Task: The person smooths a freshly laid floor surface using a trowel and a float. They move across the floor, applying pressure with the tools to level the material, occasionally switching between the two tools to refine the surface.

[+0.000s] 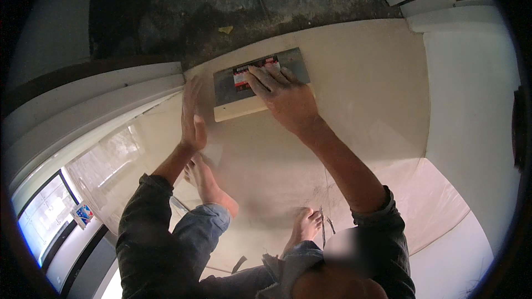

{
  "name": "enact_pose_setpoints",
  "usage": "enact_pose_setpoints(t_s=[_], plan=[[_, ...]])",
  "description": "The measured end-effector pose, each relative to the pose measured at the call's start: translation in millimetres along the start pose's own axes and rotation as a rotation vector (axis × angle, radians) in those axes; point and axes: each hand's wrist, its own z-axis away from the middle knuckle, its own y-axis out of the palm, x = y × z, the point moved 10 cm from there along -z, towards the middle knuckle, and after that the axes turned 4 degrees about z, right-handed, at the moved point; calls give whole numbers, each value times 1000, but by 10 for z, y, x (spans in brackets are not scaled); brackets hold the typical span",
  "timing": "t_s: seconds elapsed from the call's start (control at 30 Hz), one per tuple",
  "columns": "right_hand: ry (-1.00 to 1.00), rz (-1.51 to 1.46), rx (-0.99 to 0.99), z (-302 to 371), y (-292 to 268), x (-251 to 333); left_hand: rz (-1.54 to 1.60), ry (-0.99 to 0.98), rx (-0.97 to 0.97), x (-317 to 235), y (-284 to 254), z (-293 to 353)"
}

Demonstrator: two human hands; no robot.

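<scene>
My right hand [285, 97] is closed on a wide putty knife, its fingers lying across the grey metal blade [224, 88] and over a red and black label. A pale strip [244, 109] runs along the putty knife's side nearer me. My right thumb is hidden. The blade lies against or just over a smooth beige surface [366, 77]; I cannot tell whether it touches. To the left of the putty knife, my left hand [193, 116] is held flat and edge-on, fingers stretched out and slightly blurred. Nothing shows in it.
A dark, stained surface [221, 11] borders the beige one at the far side. White moulding [111, 91] runs along the left, and a white wall [471, 88] stands at the right. My bare feet [210, 185] are below my hands. A window [47, 216] shows at lower left.
</scene>
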Motion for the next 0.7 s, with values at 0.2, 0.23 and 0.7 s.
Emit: enact_pose_setpoints(t_s=[0.2,0.23,0.7], plan=[[-11,49,-66,200,-14,194,-13,40,33,100,-2,306],[-17,48,-66,141,-10,180,-4,81,33,145,-18,294],[382,-155,-258,885,-1261,-373,-242,309,707,-967,2132,255]])
